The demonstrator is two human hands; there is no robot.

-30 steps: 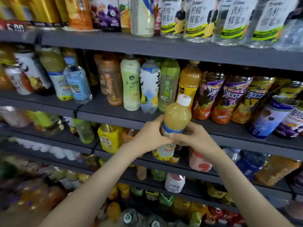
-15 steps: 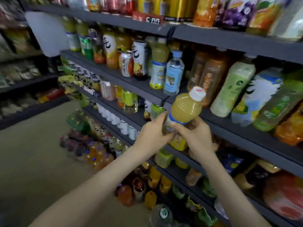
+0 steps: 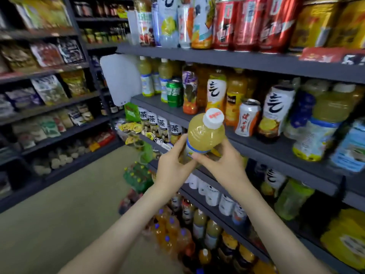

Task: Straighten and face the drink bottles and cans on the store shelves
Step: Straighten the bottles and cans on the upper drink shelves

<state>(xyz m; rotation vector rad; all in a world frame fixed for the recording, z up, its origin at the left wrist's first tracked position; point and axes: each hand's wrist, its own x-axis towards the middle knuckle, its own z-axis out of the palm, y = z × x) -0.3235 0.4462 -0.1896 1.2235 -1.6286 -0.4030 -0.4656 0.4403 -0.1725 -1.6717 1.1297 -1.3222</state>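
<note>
The drinks shelving [image 3: 256, 62] ran along the right side, its dark boards packed with bottles and cans, and a second rack of snack bags [image 3: 49, 89] stood well apart across the aisle floor [image 3: 65, 204]. On the middle shelf [image 3: 256, 149], a green can [image 3: 174, 93] stood near the front edge towards the left end, with tall orange and yellow bottles behind it. A white can with red lettering [image 3: 247, 117] stood further right near the same edge, just beside a white-labelled bottle [image 3: 275, 111]. Red cans [image 3: 248, 22] lined the top shelf.

In front of the middle shelf's front edge, off any board, the yellow juice bottle [image 3: 205, 133] was held tilted, its white cap [image 3: 213, 118] leaning up and to the right. The left hand [image 3: 171, 167] was closed around the bottle's lower left side, fingers wrapped behind it. The right hand [image 3: 221, 163] gripped the lower right side, its thumb pressed across the blue-edged label. Both hands covered most of the label and all of the bottle's base.

The red print on the cap was too blurred to read. Goods at the right edge of the view were smeared and hard to make out, and the bottles on the lowest shelves were partly hidden behind the forearms.
</note>
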